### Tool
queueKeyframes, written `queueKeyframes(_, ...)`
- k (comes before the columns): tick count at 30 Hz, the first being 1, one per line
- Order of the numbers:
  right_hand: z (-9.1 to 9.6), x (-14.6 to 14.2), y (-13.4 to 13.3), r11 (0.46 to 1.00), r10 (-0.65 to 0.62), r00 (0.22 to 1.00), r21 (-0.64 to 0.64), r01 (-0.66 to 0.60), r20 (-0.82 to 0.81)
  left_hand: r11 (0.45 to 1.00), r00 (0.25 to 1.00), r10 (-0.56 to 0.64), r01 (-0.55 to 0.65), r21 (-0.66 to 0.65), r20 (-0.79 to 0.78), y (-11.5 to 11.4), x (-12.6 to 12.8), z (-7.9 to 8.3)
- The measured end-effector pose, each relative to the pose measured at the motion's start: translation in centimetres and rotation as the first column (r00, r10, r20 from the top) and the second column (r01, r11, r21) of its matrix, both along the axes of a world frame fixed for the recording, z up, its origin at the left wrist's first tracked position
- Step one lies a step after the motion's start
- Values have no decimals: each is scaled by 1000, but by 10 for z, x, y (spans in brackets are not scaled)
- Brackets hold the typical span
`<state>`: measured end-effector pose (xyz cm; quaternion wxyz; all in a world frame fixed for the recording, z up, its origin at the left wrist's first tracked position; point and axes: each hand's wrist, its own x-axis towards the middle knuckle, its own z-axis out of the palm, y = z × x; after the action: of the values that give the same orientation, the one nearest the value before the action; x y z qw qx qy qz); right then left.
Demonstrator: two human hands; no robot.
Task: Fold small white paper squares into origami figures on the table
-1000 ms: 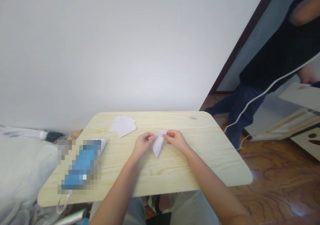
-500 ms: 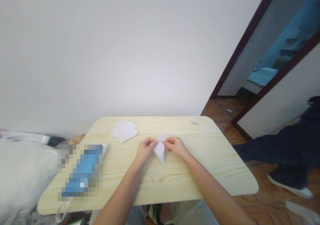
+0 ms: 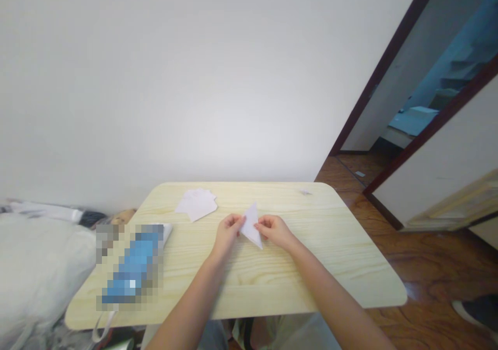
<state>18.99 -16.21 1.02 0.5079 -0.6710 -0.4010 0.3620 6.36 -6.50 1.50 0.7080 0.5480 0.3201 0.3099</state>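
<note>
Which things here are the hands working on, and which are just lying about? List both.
In use: left hand, right hand, folded white paper triangle.

Lying about: loose white paper sheets, blurred blue packet, small paper scrap.

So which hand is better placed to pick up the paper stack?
Likely the left hand: it sits closer to the paper stack than the right hand does, though both are holding the folded paper triangle.
</note>
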Motion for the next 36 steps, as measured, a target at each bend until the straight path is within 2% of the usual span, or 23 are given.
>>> queueKeyframes(6, 4, 7, -8, 995, 60, 998, -82, -58, 24, 992, 992, -123, 123, -8, -20, 5, 0, -2)
queueKeyframes(12, 9, 1, -11, 982, 178, 966, -97, -162, 186, 946, 964, -235, 256, 198, -124, 4, 0, -5)
queueKeyframes(16, 9, -4, -9, 973, 223, 956, -109, -205, 190, 939, 963, -220, 253, 233, -158, 1, -2, -2)
queueKeyframes(20, 10, -7, -7, 976, 216, 960, -28, -215, 177, 938, 963, -240, 262, 225, -120, 0, -3, -1)
queueKeyframes(26, 13, -10, -4, 997, 73, 968, -40, -65, 241, 984, 986, -159, 162, 80, -45, 2, 1, -11)
queueKeyframes(30, 13, -7, -4, 995, 86, 966, -67, -72, 243, 994, 995, -95, 96, -50, 16, 4, 1, -13)
queueKeyframes(36, 11, 1, -8, 994, 94, 961, -86, -74, 261, 989, 998, 47, -42, -140, 30, 9, 1, -9)
